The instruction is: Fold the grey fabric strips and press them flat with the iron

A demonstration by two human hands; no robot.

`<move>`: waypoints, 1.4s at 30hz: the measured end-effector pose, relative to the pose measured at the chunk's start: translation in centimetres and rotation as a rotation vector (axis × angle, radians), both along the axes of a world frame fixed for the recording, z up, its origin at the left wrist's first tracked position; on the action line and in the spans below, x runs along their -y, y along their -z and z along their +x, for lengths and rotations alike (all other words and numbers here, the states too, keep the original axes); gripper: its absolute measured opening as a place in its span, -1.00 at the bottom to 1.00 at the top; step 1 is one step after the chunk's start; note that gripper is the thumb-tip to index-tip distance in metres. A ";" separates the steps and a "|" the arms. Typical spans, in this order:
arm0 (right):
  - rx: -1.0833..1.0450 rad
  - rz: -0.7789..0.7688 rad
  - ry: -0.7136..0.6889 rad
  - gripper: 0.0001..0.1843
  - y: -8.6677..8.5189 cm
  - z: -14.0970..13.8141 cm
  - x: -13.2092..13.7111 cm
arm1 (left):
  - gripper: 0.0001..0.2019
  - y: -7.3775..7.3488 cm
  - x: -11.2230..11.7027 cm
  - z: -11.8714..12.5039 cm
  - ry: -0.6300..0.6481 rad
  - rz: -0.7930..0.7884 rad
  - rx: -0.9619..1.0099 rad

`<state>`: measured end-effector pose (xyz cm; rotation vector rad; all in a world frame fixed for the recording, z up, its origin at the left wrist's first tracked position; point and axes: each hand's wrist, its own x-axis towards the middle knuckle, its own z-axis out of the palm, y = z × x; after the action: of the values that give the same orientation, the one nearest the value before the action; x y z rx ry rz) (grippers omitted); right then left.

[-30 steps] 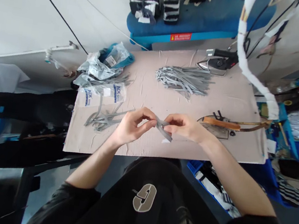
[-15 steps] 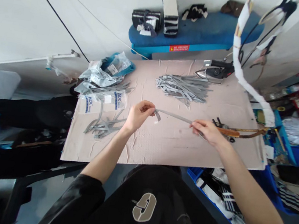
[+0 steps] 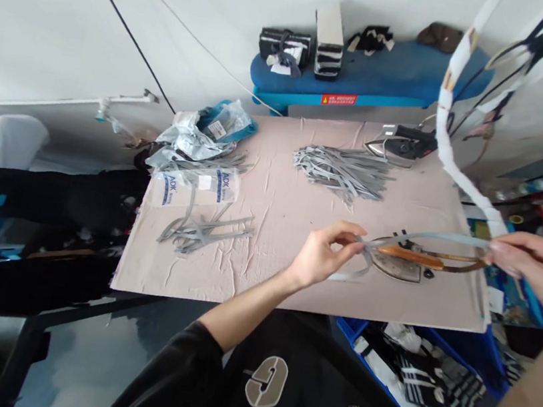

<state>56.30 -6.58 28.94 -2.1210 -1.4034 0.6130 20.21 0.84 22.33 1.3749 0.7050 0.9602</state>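
A long grey fabric strip stretches between my two hands over the right part of the padded table. My left hand pinches its left part, and a loose end curls down below the fingers. Off the table's right side, my right hand is raised, its fingers closed on the other end. Below the strip stands an iron with a wooden handle. A thick pile of grey strips lies at the back of the table, and a smaller loose bunch lies at the left.
A second iron rests at the back right, near a white-wrapped hose. Plastic bags lie at the back left. Behind the table is a blue ironing board with stacked items. Blue crates of cloth stand below.
Both hands have moved right, my right hand much farther, past the table's edge. The strip is now drawn out longer between them, above the wooden-handled iron. The camera view has shifted slightly.
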 end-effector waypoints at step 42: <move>0.226 0.054 -0.614 -0.34 29.7 -24.8 5.6 | -0.90 22.3 1.4 -4.1 0.035 0.404 -1.031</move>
<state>31.51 -12.15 -0.72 -1.7418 -2.1981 0.5533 16.11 -0.53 0.02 2.2534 1.2722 0.2998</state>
